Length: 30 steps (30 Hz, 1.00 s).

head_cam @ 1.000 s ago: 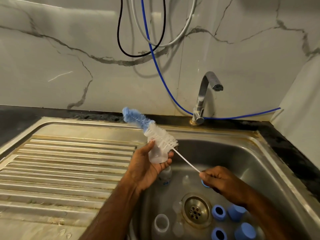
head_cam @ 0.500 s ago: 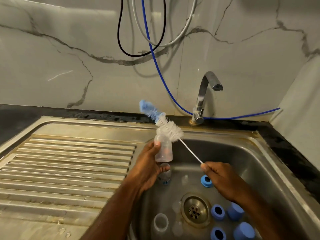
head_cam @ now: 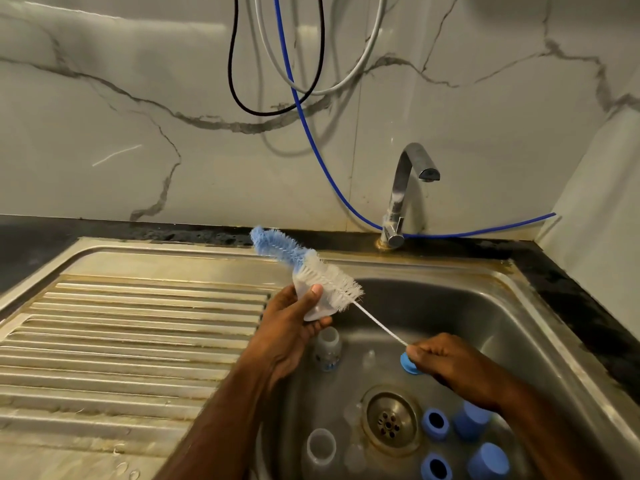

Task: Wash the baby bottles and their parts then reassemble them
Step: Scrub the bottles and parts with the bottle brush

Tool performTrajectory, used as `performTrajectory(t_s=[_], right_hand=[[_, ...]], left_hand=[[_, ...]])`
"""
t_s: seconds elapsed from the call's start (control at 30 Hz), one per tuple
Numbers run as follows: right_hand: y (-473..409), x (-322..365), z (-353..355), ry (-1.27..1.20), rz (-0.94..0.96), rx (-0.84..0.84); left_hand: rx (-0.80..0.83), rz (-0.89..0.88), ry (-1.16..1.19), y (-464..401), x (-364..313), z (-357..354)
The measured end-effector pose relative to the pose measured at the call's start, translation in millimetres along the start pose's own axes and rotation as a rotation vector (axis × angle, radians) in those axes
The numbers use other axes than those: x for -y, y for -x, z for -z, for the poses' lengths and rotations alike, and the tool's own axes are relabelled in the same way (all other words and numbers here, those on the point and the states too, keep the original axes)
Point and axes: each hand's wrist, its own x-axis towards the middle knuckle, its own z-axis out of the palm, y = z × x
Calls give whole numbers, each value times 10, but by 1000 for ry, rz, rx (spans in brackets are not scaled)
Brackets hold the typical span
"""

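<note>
Left hand [head_cam: 294, 327] gripping small clear bottle [head_cam: 313, 301] over sink's 9 o'clock edge, thumb pressing on wall. Right hand [head_cam: 450, 365] pinching wire handle of bottle brush [head_cam: 325, 280], bristle head lying across bottle's top, blue tip pointing toward 10 o'clock. Step judged: scrubbing bottle; next calls for steering bristles into mouth. More clear bottles [head_cam: 327, 348] and blue collars [head_cam: 435, 424] waiting in sink basin [head_cam: 519, 323] around drain [head_cam: 391, 420]. Tap [head_cam: 403, 188] at 12 o'clock, not running.

Left hand [head_cam: 289, 327] raised, fingers curled round small clear plastic bottle [head_cam: 313, 303]; right hand [head_cam: 450, 362] lowered, thin white brush wire [head_cam: 379, 325] pinched.
</note>
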Motion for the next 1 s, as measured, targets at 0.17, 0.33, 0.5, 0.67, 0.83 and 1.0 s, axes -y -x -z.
performTrajectory(t_s=[0.17, 0.33, 0.5, 0.67, 0.83, 1.0], right_hand=[[-83, 188, -219, 10, 53, -138], [-44, 184, -141, -3, 36, -27], [-107, 202, -262, 118, 62, -144], [-81, 113, -117, 131, 72, -46], [-135, 100, -219, 194, 109, -198], [-119, 44, -130, 182, 100, -120]], left_hand=[[95, 37, -12, 44, 107, -151], [-12, 8, 108, 2, -24, -22], [10, 81, 30, 24, 33, -57], [-25, 66, 101, -2, -31, 43], [28, 85, -60, 20, 32, -39], [-14, 44, 61, -8, -34, -2]])
